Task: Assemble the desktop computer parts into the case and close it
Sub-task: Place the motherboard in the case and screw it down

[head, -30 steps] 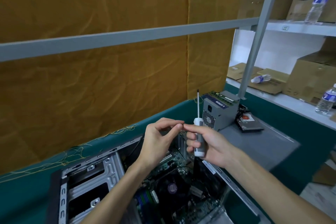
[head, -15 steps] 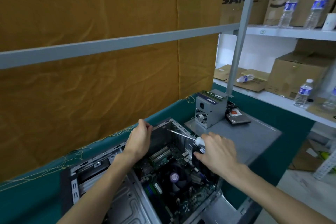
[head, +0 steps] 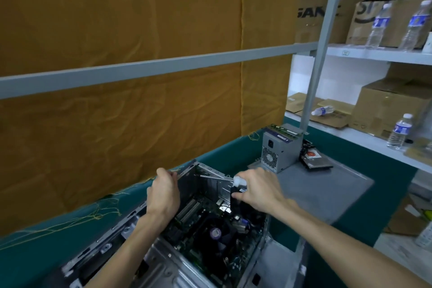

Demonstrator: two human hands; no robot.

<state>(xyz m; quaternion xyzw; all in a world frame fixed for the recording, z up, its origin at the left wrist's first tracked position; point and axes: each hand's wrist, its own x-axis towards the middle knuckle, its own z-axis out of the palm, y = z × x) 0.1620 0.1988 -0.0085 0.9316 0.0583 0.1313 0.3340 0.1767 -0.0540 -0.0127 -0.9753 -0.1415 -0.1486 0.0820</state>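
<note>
The white-handled screwdriver (head: 233, 180) lies nearly level, its thin steel shaft running from the right hand (head: 259, 190), which grips its handle, toward the left hand (head: 163, 192), whose fingers curl on the far corner of the open grey metal computer case (head: 198, 262). The case holds a green motherboard (head: 210, 236) below both hands; the grey box power supply (head: 279, 151) sits outside, beyond the right hand.

Both hands and the screwdriver (head: 216, 177) crowd the open case (head: 194, 262); the grey panel (head: 327, 192) beyond the power supply (head: 279, 151) lies bare
</note>
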